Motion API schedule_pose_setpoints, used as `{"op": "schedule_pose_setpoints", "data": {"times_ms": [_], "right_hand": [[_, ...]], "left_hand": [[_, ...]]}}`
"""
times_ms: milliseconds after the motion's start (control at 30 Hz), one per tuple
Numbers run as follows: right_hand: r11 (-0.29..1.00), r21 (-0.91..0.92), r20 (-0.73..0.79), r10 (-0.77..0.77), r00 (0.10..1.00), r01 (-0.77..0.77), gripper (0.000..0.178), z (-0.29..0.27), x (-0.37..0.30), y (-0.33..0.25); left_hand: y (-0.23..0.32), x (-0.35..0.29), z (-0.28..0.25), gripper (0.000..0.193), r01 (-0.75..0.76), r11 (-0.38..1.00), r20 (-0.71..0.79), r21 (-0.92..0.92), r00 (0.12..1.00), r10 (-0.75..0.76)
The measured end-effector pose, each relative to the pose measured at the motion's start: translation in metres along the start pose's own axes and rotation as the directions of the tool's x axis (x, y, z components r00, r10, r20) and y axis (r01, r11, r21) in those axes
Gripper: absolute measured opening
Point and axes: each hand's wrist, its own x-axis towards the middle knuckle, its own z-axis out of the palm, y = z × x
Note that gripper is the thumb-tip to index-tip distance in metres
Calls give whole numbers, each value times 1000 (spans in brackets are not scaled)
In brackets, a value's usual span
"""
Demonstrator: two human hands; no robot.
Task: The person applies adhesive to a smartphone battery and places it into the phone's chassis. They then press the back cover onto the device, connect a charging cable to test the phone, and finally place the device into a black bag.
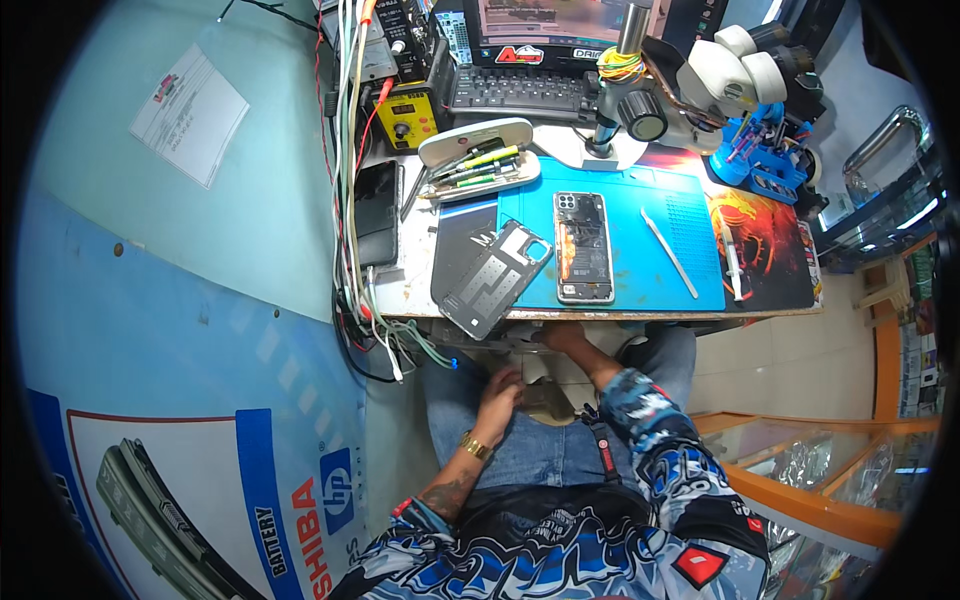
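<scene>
My left hand [499,393], with a gold watch [475,446] at its wrist, is low over my left thigh, its fingers loosely bent and nothing visible in them. My right hand [563,338] reaches up to just below the table's front edge, where its fingers are mostly hidden. On the blue mat [640,215] above lies a smartphone [584,250] with its back off, so the battery shows. Left of it, a dark phone inner cover [497,278] lies tilted and overhangs the table edge. A white pry tool [669,252] rests at the phone's right.
An open case of pens and tools [480,168] and a black phone [376,214] are at the left. Cables [350,200] hang beside them. A microscope [640,115] rises behind the mat. A syringe [733,262] and a blue tool holder [762,160] are right.
</scene>
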Motion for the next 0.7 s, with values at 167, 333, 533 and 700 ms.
{"op": "schedule_pose_setpoints", "data": {"times_ms": [167, 333, 533, 700], "right_hand": [[422, 843, 349, 45, 936, -335, 38, -73, -115, -5], [588, 808, 35, 31, 999, -47, 48, -98, -214, -47], [405, 911, -100, 33, 994, 78, 32, -132, -270, -67], [214, 943, -272, 60, 960, 254, 27, -150, -284, -70]], "left_hand": [[36, -20, 25, 56, 43, 987, -29, -156, 998, -48], [21, -44, 76, 23, -221, 968, -7, -122, 975, 222], [85, -106, 97, 25, -719, 611, 342, 330, 695, 633], [155, -141, 104, 30, -745, 499, 527, 442, 666, 528]]}}
